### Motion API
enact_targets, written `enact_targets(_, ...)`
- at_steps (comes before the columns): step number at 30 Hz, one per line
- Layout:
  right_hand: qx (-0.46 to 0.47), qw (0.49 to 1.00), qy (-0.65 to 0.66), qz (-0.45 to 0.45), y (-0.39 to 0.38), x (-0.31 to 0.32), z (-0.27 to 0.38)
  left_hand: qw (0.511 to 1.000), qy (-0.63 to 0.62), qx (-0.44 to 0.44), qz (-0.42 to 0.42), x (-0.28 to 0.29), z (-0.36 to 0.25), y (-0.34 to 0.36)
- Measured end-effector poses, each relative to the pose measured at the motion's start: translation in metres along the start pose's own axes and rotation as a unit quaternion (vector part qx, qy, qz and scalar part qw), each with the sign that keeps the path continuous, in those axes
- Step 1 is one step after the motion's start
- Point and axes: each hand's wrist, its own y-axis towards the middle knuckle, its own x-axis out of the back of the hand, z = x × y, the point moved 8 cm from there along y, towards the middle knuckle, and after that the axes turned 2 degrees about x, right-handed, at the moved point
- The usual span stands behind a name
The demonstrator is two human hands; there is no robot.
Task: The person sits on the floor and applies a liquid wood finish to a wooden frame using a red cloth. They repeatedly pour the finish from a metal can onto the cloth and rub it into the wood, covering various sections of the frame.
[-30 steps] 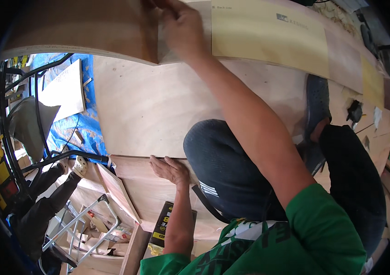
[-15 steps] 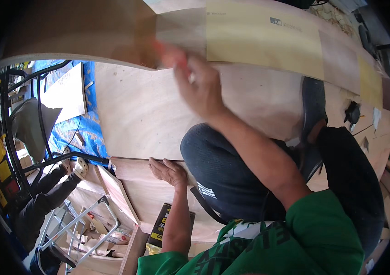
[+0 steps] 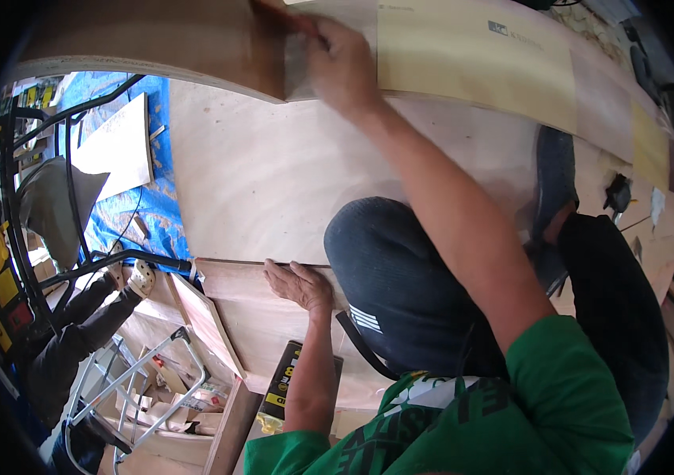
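My right hand (image 3: 346,70) is closed around a reddish flat tool (image 3: 283,17), held against the upper panel where its dark brown stretch (image 3: 155,36) meets a paler strip (image 3: 329,51). Motion blurs the tool, and its exact kind cannot be made out. Right of that strip, a yellow sheet (image 3: 471,59) with print covers the panel. My left hand (image 3: 303,286) lies with fingers stretched out on the near edge of a wide pale plywood board (image 3: 234,174), holding nothing. My bent knee (image 3: 372,237) rests over the same board.
A black metal frame (image 3: 68,131) stands at the left, over a blue tarp (image 3: 159,198) with a white board (image 3: 119,150). Another person's legs (image 3: 87,324) show below it, near a silver stepladder (image 3: 131,388). A black-and-yellow box (image 3: 280,380) sits beside my left forearm.
My right hand has moved up and away with the reddish tool, along the brown panel's edge. My left hand stays on the plywood edge. The whole view has shifted slightly.
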Motion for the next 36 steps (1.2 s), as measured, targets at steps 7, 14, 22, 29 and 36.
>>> enact_targets(7, -0.021, 0.999, -0.013, -0.024, -0.076, -0.011, 0.047, 1.000, -0.002, 0.010, -0.004, 0.005, -0.004, 0.001)
enact_targets(14, -0.013, 0.998, -0.032, -0.056, -0.114, -0.026, 0.070, 1.000, -0.008, 0.017, -0.003, 0.005, -0.001, 0.004)
enact_targets(22, -0.030, 0.991, -0.042, -0.120, -0.094, 0.016, 0.074, 1.000, 0.002, 0.013, -0.008, 0.008, -0.013, 0.006)
enact_targets(29, 0.077, 0.994, -0.045, -0.061, -0.118, -0.023, 0.094, 0.999, 0.023, 0.024, -0.002, 0.013, -0.016, 0.007)
enact_targets(36, -0.027, 0.991, -0.102, -0.077, -0.026, 0.022, 0.056, 0.992, 0.073, -0.087, -0.047, -0.015, 0.013, 0.001)
